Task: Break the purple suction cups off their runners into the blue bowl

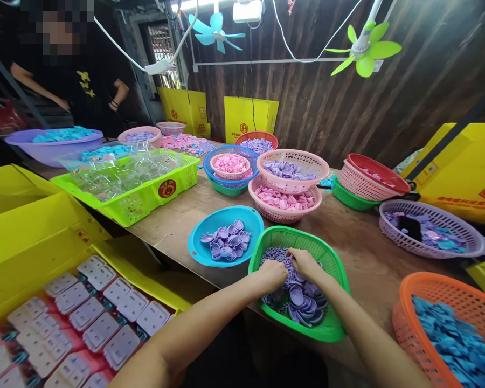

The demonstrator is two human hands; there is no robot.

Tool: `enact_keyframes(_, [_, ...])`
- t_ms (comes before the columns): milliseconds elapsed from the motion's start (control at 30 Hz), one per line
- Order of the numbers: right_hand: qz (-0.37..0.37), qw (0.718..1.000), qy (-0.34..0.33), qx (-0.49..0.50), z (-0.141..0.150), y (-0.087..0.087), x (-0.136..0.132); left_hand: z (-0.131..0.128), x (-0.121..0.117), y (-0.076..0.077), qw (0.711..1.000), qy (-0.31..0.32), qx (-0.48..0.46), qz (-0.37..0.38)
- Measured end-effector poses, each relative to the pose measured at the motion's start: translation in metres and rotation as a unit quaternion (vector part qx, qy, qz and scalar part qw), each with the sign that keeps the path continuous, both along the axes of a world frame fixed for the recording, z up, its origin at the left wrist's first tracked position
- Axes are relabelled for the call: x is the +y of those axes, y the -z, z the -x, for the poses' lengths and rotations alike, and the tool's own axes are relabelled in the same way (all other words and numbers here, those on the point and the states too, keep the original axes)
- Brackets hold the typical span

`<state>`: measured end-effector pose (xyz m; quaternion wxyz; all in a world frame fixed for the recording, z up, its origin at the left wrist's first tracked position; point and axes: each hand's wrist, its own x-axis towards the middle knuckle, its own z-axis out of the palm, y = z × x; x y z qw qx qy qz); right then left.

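Dark wall [299, 91] behind a crowded table [369, 283]

Yellow cartons [250, 114] stand around the wooden surface, which carries many baskets [285, 186]. Nearest the person sits a green basket [303, 237], with a turquoise basin [208, 225] just left of it. Inside the green basket, the left hand [274, 276] curls into a fist and the right hand [304, 263] bends its fingers inward close by; whether either grasps anything, I cannot tell. Below them lie purple cups [305, 302], probably light, stiff and slightly slippery, so the rim should give the surest hold. Thin purple pieces [275, 255] fill the basket's far left; they look more fragile, best pinched mid-length.
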<state>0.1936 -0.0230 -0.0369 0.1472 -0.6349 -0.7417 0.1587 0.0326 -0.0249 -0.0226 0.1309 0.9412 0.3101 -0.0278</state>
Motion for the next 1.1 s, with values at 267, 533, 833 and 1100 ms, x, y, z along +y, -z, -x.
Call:
enact_keyframes(267, [-0.039, 0.991, 0.041, 0.125, -0.009, -0.023, -0.024, 0.014, 0.01, -0.013, 0.983, -0.086, -0.138, 0.079])
enact_keyframes(533, [-0.04, 0.946, 0.036, 0.321, 0.016, -0.048, -0.047, 0.022, -0.005, -0.024, 0.786, -0.098, -0.339, 0.508])
enact_keyframes(833, [-0.155, 0.975, -0.038, 0.152, 0.033, -0.058, -0.064, 0.027, -0.017, -0.032, 0.669, -0.153, -0.409, 0.601])
enact_keyframes(1100, [-0.15, 0.975, -0.123, 0.105, 0.036, -0.051, -0.069, 0.031, -0.02, -0.032, 0.711, -0.179, -0.413, 0.54])
